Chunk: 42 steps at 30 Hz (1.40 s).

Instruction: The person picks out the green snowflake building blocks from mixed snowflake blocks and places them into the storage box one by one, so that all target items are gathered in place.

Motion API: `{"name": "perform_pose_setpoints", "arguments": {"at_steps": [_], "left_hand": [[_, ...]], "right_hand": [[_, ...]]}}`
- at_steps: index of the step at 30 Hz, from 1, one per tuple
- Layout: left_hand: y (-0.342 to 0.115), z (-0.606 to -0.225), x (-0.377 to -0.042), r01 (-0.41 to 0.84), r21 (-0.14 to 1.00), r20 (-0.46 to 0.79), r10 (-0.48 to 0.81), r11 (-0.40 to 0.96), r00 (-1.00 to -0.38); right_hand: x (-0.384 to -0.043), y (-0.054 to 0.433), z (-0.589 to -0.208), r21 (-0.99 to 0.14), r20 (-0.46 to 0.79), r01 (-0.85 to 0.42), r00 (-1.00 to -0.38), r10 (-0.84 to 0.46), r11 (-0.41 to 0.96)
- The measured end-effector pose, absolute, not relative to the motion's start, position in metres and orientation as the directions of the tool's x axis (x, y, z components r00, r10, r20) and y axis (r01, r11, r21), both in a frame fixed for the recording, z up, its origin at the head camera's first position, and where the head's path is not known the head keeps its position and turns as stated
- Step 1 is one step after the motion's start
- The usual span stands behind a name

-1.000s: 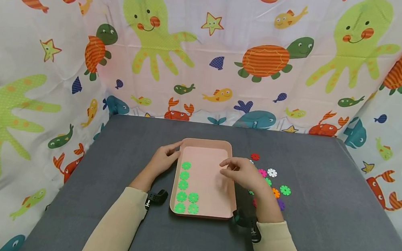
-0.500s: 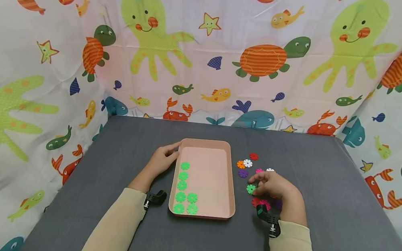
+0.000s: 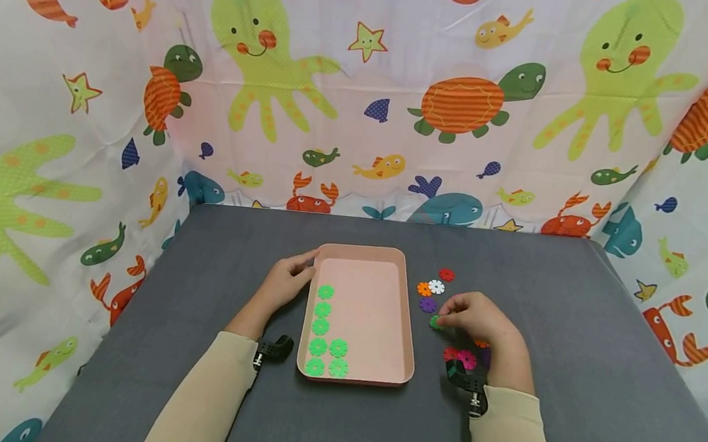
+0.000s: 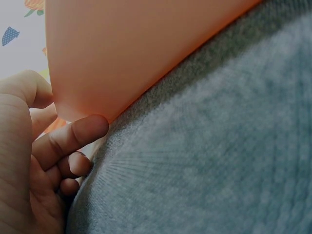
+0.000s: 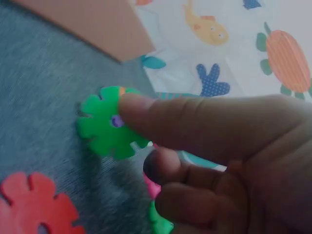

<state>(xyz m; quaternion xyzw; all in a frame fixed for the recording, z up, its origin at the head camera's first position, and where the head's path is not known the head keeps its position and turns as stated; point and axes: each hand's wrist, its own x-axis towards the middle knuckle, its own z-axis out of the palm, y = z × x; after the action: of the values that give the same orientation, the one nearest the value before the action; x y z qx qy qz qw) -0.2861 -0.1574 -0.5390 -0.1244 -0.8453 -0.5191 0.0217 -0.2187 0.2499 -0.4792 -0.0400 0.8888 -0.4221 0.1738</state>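
My left hand (image 3: 285, 283) holds the far left corner of the shallow pink tray (image 3: 377, 309); the left wrist view has the fingers bent at the corner of the tray wall (image 4: 122, 53). Several green notched plastic discs line the tray's left side, with a short second column beside them at the near end. To the right of the tray, my right hand (image 3: 479, 318) pinches a green notched disc (image 5: 100, 122) between thumb and fingers. The disc is seen nearly face-on in the right wrist view, tilted over the cloth.
Loose discs lie right of the tray: a red one (image 3: 446, 275), a white one (image 3: 436, 286), an orange one (image 3: 424, 289), a purple one (image 3: 428, 304) and a pink one (image 3: 466, 360). The right hand covers others. A sea-animal curtain (image 3: 365, 108) hangs behind the grey table (image 3: 251, 225).
My right hand has gone from above the tray to the loose discs on the right and picked a green one, now moved slightly away from me. The left hand stays at the tray corner.
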Motion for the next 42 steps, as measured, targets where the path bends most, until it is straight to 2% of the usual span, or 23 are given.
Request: {"name": "perform_pose_setpoints", "arguments": {"at_steps": [5, 14, 22, 27, 31, 35, 42], "left_hand": [[-0.156, -0.539, -0.287, 0.251, 0.869, 0.185, 0.190, 0.427, -0.964], [-0.156, -0.540, -0.287, 0.268, 0.862, 0.201, 0.196, 0.429, -0.960], [-0.157, -0.539, -0.287, 0.272, 0.859, 0.206, 0.194, 0.433, -0.959], [-0.157, -0.539, -0.287, 0.274, 0.856, 0.205, 0.198, 0.437, -0.958], [-0.158, -0.540, -0.288, 0.265, 0.860, 0.195, 0.200, 0.435, -0.960], [-0.158, -0.539, -0.287, 0.256, 0.865, 0.185, 0.199, 0.432, -0.962], [-0.159, -0.539, -0.287, 0.271, 0.856, 0.198, 0.206, 0.440, -0.958]], "right_hand": [[-0.218, 0.244, -0.463, -0.808, -0.191, 0.049, -0.965, -0.182, 0.587], [-0.212, 0.200, -0.439, -0.896, -0.005, -0.133, -0.951, -0.310, 0.423], [-0.208, 0.147, -0.443, -0.923, 0.015, -0.160, -0.923, -0.384, 0.349], [-0.200, 0.117, -0.449, -0.913, -0.036, -0.127, -0.921, -0.387, 0.387], [-0.197, 0.096, -0.459, -0.863, -0.084, -0.112, -0.930, -0.357, 0.493], [-0.194, 0.084, -0.468, -0.766, -0.083, -0.153, -0.939, -0.333, 0.624], [-0.193, 0.074, -0.485, -0.657, -0.051, -0.205, -0.948, -0.314, 0.725]]}}
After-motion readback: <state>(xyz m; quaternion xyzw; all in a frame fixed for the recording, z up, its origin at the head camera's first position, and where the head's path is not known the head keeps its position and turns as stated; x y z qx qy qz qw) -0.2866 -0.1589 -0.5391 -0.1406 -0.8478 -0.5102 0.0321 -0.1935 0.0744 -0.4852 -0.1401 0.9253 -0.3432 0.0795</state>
